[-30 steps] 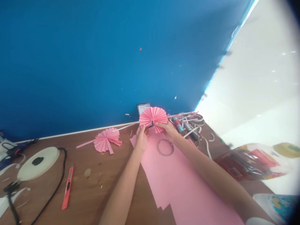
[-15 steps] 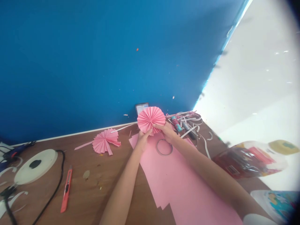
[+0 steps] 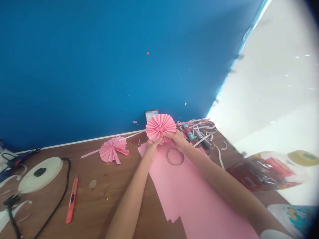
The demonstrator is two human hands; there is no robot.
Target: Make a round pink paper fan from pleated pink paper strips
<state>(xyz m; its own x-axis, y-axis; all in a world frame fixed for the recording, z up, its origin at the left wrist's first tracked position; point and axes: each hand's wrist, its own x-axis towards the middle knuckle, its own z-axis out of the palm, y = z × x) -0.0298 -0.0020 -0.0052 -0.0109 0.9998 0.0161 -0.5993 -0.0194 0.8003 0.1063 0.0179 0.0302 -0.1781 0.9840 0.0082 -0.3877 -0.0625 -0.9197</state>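
A round pleated pink paper rosette (image 3: 160, 127) is held up over the far edge of the brown table. My left hand (image 3: 152, 147) pinches its lower edge, and my right hand (image 3: 177, 138) grips its lower right side, with fingers over the front. Under my forearms lies a large pink paper sheet (image 3: 171, 186) with a stepped edge. A thin grey ring (image 3: 175, 156) rests on that sheet. To the left, a second pink pleated fan (image 3: 113, 149) lies on the table with paper strips around it.
A red cutter knife (image 3: 72, 200) lies at the left, beside a white disc (image 3: 41, 174) and a black cable (image 3: 66, 179). Back right are paper strips (image 3: 206, 127) and a glue stick (image 3: 188, 132). A bottle (image 3: 271, 169) lies on the right. A blue wall (image 3: 112, 66) rises behind.
The camera view has shifted slightly, so the surroundings sit a little farther right. Both hands keep the same hold on the rosette.
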